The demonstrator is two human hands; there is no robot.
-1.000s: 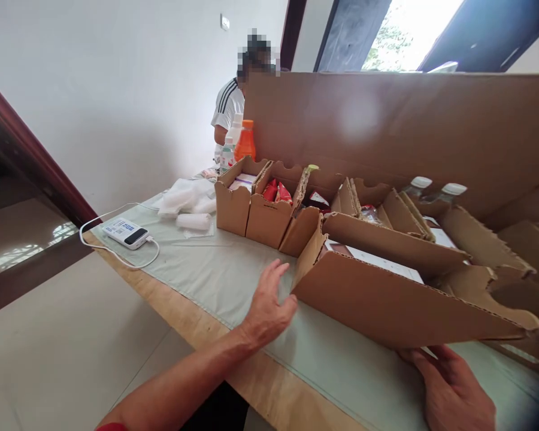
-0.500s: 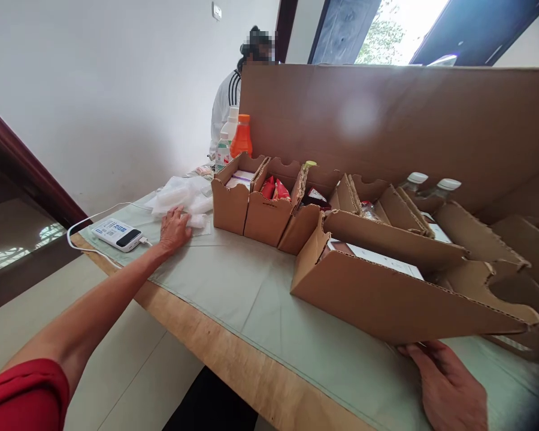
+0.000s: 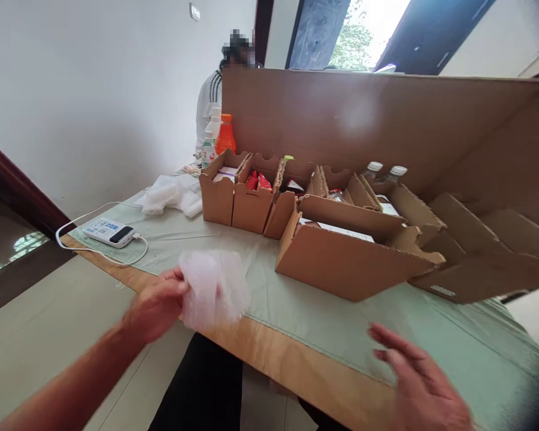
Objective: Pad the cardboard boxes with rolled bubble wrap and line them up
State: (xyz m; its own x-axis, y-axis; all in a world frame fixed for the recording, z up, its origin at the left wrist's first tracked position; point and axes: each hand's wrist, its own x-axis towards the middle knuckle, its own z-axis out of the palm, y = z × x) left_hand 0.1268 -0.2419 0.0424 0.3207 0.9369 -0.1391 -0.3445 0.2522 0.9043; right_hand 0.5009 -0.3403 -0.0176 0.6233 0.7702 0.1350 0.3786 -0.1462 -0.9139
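My left hand (image 3: 159,302) pinches a piece of bubble wrap (image 3: 213,290), folded or bag-like, translucent and slightly blurred, over the table's front edge. More bubble wrap (image 3: 170,194) lies heaped farther back, beside the leftmost cardboard box. On the right, my right hand (image 3: 424,380) is open above the cloth, thumb and fingers apart, with nothing in it. Past its fingertips stands a long cardboard box (image 3: 341,263) with a white box (image 3: 341,231) inside.
A white power bank (image 3: 108,232) with a cable sits at the left. Behind are several cardboard bins (image 3: 251,208), one with red packets (image 3: 258,181), an orange bottle (image 3: 225,136) and clear bottles (image 3: 397,173). A tall cardboard panel (image 3: 332,114) stands behind; a person (image 3: 209,96) is beyond it.
My left hand has lifted a piece of bubble wrap off the heap and brought it nearer. My right hand has moved away from the long box's lower edge. The view has shifted right.
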